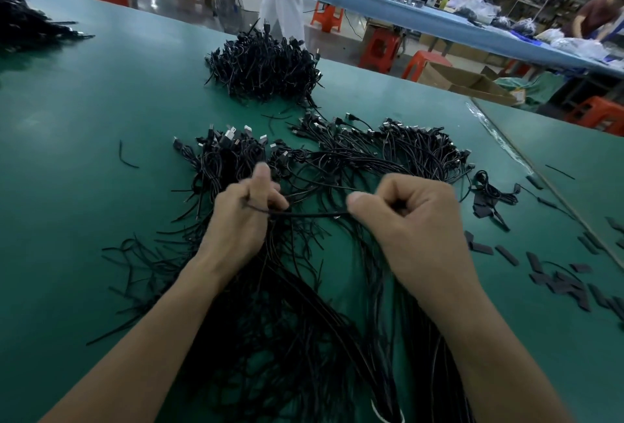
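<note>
Both grips are clamping on one cable (310,215). The left hand (241,216) is pinching one end and the right hand (412,220) is curling round the other, stretching it taut, probably to draw it clear for sorting. It is hanging just above the loose pile (341,159) on the counter (84,102). Beyond the pile, one tangled heap (263,68) is sitting. Right of the pile, well over a dozen black strips (540,264) are lying scattered.

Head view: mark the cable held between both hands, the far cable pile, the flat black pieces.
cable (310,215), head view, mid-span.
far cable pile (263,68), head view, heap centre.
flat black pieces (507,255), head view, one piece's middle.
</note>
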### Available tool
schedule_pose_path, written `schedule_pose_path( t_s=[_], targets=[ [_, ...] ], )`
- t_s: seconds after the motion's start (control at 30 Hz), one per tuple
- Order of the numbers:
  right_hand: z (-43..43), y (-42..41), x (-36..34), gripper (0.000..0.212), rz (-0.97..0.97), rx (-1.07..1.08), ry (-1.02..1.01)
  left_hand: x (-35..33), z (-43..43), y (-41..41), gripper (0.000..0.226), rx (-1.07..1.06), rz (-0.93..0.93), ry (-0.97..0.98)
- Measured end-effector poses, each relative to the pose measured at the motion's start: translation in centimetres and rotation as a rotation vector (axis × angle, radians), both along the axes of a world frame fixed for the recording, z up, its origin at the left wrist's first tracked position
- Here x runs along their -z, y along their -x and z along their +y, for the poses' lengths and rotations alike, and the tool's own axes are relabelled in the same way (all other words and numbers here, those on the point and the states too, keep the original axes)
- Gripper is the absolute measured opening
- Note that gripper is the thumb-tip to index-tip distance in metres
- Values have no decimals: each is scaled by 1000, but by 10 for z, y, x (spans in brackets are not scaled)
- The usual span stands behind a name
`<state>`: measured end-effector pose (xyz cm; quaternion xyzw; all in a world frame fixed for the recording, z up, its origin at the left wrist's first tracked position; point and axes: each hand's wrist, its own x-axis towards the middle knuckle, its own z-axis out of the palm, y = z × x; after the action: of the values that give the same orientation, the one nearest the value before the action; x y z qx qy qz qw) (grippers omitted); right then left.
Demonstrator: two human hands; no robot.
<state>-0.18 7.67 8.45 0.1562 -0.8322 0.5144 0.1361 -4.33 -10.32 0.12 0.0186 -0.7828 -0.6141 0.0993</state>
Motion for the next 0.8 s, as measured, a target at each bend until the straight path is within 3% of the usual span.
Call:
schedule_pose_path(
  t_s=[0.1, 0.17, 0.23, 0.3, 0.4, 0.5, 0.57, 0.63, 0.73, 0.8],
  targets=[
    [26, 16, 18, 42, -68, 313, -319, -13, -1, -1, 74, -196, 230, -14],
    [34, 19, 29, 31, -219, 315, -558, -24, 2, -7, 65, -177, 385, -51],
    [28, 15, 37, 22, -272, 267, -747, -28, 6, -11, 43, -120, 473, 92],
    [14, 8, 35, 32, -246, 182, -646, -25, 10, -11, 31, -55, 482, 339],
    [-12, -4, 24, 58, -195, 76, -242, -18, 13, -12, 19, 36, 473, 636],
    [-27, -12, 14, 45, -191, 10, -219, -12, 16, -12, 11, 161, 538, 838],
    [-27, -13, 12, 38, -146, 13, -294, -13, 16, -13, 11, 178, 539, 768],
    [-23, -12, 7, 36, -65, 53, -270, -17, 14, -13, 11, 121, 432, 487],
    [-12, -10, -1, 38, -6, 126, -49, -17, 6, -6, 21, -22, 326, 124],
    [-4, -6, -5, 37, 25, 184, 25, -17, -1, -1, 23, -142, 347, 69]
  ],
)
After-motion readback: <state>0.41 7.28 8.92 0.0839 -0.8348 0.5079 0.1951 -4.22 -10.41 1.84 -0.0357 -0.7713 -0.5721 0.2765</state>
